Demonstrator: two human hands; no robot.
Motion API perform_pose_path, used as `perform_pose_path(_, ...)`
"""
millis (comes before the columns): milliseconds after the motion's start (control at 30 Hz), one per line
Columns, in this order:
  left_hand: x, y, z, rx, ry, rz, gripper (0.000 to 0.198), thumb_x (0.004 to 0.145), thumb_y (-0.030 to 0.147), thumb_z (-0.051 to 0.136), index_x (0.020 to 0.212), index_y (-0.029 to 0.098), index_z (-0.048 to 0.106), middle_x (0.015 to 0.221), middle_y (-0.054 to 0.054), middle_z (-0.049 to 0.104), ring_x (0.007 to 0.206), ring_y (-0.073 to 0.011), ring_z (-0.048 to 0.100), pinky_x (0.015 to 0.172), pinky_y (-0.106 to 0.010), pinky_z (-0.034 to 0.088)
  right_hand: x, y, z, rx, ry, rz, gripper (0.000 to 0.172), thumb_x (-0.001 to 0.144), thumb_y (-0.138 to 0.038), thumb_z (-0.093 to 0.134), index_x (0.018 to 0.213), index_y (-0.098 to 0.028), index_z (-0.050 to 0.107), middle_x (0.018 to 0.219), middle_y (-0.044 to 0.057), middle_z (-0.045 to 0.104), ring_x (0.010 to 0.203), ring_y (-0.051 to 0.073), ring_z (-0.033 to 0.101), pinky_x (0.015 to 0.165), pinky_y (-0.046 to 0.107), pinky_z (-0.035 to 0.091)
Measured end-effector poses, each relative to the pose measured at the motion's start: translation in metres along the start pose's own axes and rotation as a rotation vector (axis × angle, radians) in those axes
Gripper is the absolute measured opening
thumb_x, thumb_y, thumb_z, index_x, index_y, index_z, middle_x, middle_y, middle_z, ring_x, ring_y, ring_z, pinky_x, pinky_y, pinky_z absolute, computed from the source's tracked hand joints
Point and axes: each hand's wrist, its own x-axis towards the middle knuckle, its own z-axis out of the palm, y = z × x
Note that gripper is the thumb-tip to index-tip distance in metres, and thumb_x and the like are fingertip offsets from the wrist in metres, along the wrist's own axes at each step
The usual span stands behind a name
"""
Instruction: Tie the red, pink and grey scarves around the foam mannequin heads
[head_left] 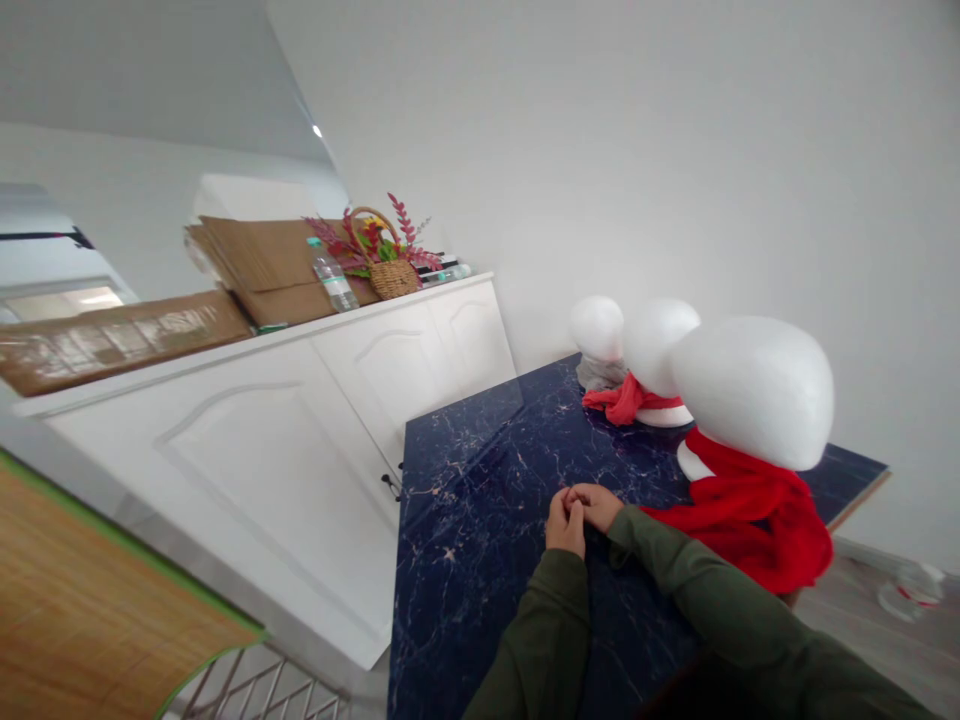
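My left hand and my right hand meet just above the dark blue marbled table, their curled fingers touching each other. Both are closed, and no object shows between them. To the right of my hands, a white foam mannequin head leans over with a bright red scarf around its neck. Part of that scarf spreads over the table beside my right sleeve. Behind it stands a second white head with a red scarf at its base. The farthest white head has grey cloth around its neck.
A white cabinet runs along the left, carrying cardboard boxes, a plastic bottle and a flower basket. At the lower left is a wooden surface with a green edge. A clear plastic container lies on the floor at right.
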Motion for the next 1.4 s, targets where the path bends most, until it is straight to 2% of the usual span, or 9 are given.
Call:
perform_pose_path(467,0.001,-0.006,-0.001,-0.110,-0.037,0.016,0.034,0.078,0.023,0.046,0.111,0.013,0.046,0.112,-0.009,0.053,0.104,-0.0160,0.049,0.094,-0.027,0.035,0.000,0.000,0.000,0.019,-0.034,0.020,0.005,0.059,-0.016,0.048,0.062,-0.017,0.053,0.058,-0.002,0.055,0.054,0.012,0.050,0.058,0.025,0.042)
perform_pose_path(800,0.002,-0.009,-0.002,-0.086,-0.052,0.025,0.035,0.078,0.022,0.046,0.112,0.012,0.045,0.112,-0.010,0.053,0.103,-0.0162,0.049,0.093,-0.027,0.036,-0.001,-0.001,-0.001,-0.012,-0.026,0.003,0.006,0.059,-0.017,0.049,0.063,-0.017,0.053,0.060,-0.001,0.056,0.057,0.013,0.051,0.059,0.026,0.042)
perform_pose_path(1167,0.004,-0.012,-0.001,-0.137,-0.053,0.051,0.032,0.077,0.018,0.046,0.109,0.015,0.046,0.110,-0.009,0.054,0.102,-0.0165,0.050,0.093,-0.029,0.036,-0.003,-0.005,0.001,-0.173,0.004,-0.043,0.006,0.061,-0.015,0.046,0.063,-0.018,0.052,0.064,0.001,0.058,0.060,0.013,0.052,0.059,0.025,0.041)
perform_pose_path(1400,0.008,-0.019,-0.002,-0.154,-0.052,0.107,0.034,0.074,0.022,0.048,0.107,0.014,0.048,0.108,-0.009,0.056,0.101,-0.0189,0.051,0.093,-0.033,0.036,-0.007,-0.013,0.000,-0.306,0.030,-0.068,0.012,0.062,-0.011,0.045,0.067,-0.016,0.055,0.067,0.002,0.058,0.063,0.014,0.051,0.061,0.025,0.039)
